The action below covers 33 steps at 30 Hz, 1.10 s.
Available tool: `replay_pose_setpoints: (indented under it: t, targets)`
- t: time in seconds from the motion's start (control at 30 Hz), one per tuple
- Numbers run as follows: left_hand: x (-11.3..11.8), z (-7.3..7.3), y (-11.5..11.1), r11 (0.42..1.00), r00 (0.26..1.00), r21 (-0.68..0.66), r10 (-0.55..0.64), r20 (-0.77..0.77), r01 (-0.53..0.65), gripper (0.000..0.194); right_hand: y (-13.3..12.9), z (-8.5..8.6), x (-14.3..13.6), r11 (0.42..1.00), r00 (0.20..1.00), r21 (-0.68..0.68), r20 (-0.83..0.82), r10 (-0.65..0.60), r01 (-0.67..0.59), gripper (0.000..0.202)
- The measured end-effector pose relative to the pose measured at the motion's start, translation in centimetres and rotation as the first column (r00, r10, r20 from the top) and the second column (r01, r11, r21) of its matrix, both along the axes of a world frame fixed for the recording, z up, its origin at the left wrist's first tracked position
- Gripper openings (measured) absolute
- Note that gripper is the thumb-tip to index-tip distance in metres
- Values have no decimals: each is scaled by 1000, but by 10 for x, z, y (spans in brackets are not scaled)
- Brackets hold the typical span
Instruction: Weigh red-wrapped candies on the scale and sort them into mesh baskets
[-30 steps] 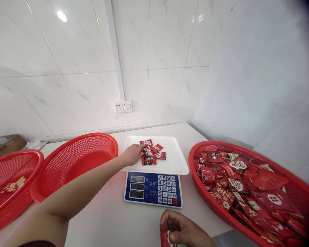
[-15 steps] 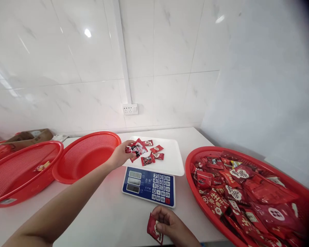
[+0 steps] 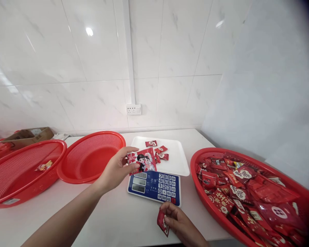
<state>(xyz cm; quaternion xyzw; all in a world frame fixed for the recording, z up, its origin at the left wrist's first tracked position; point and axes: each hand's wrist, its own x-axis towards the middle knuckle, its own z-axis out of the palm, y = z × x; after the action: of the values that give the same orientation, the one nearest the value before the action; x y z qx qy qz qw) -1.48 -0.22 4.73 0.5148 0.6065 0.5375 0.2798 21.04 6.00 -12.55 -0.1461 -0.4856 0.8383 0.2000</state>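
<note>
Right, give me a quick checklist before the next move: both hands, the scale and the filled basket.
1. Left hand gripping the cartoon-print packet: ok, thumb and fingers on it.
2. Right hand holding the dark-red packet: ok.
3. Small red packets within the white weighing pan: ok.
4. Display windows readable: not ok, digits too faint.
5. Right hand off the keypad: cannot tell, fingers near its lower edge.
6. Packets in the right-side red basket: ok, many.

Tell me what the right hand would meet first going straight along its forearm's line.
Probably the blue-panelled scale, just beyond the right hand and the red packet it holds; depth is unclear, so the hand might pass above it.
</note>
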Motion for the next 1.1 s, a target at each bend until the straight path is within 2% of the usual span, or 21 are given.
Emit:
replay_pose_setpoints:
  t: [0.1, 0.17, 0.23, 0.33, 0.43, 0.5, 0.57, 0.7, 0.8, 0.87, 0.97, 1.1]
  targets:
    - [-39, -5, -5, 976, 943, 97, 213, -255, -194, 30, 0, -3, -1, 999, 999, -9, 10, -52, 52, 32]
    - [-68, -9, -9, 942, 849, 124, 335, -408, -312, 28, 0, -4, -3, 996, 996, -34, 16, -83, 83, 31]
    - [-94, -16, -12, 911, 758, 113, 394, -520, -397, 28, -1, -3, -4, 992, 995, -77, 23, -98, 99, 32]
    - [-123, -30, -14, 890, 660, 43, 368, -655, -455, 30, -1, 0, -7, 987, 994, -125, 24, -104, 106, 33]
    - [-135, -41, -11, 898, 562, -32, 247, -789, -439, 34, 0, 2, -8, 986, 994, -123, 10, -111, 111, 33]
    - [-132, -45, -4, 922, 488, -32, 176, -855, -387, 35, 0, 1, -8, 987, 994, -118, 1, -109, 109, 33]
    - [-118, -45, 4, 955, 460, -40, 104, -882, -294, 35, 1, 0, -8, 988, 995, -121, -2, -97, 96, 33]
    - [-67, -47, 28, 986, 497, -155, -103, -862, -64, 36, 3, -5, -6, 990, 998, -127, 15, -63, 64, 34]
    - [-27, -54, 55, 977, 466, -204, -208, -860, 60, 35, 5, -10, -4, 994, 999, -92, 21, -49, 51, 35]
    - [-6, -60, 73, 973, 450, -221, -230, -863, 73, 34, 6, -12, -2, 997, 999, -71, 19, -43, 44, 35]
    - [12, -66, 95, 969, 448, -242, -242, -861, 60, 28, 6, -12, 0, 998, 1000, -54, 17, -24, 25, 35]
    - [11, -59, 99, 970, 488, -243, -203, -849, -21, 25, 6, -13, 2, 998, 1000, -54, 16, -20, 21, 36]
